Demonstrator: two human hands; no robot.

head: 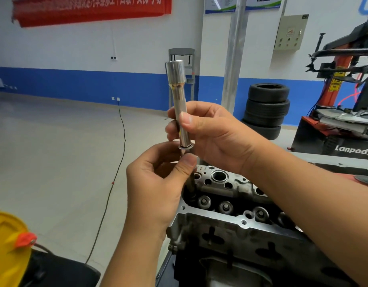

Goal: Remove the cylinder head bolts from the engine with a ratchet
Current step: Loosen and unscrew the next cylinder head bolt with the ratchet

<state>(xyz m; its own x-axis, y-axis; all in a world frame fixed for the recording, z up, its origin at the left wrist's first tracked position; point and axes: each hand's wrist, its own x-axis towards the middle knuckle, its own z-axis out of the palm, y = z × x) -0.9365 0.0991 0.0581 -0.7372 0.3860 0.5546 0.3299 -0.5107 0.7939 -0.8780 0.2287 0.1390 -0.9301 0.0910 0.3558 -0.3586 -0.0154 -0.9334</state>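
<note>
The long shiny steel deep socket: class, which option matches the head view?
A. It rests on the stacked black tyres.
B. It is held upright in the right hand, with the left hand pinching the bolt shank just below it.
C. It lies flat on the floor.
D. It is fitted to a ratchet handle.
B: the long shiny steel deep socket stands upright in the right hand, while the left hand pinches the bolt shank under it, above the grey metal cylinder head.

One head-worn view, looking forward and slightly down; hands close in front; engine (230,204) just below; workshop wall (75,48) far behind.
</note>
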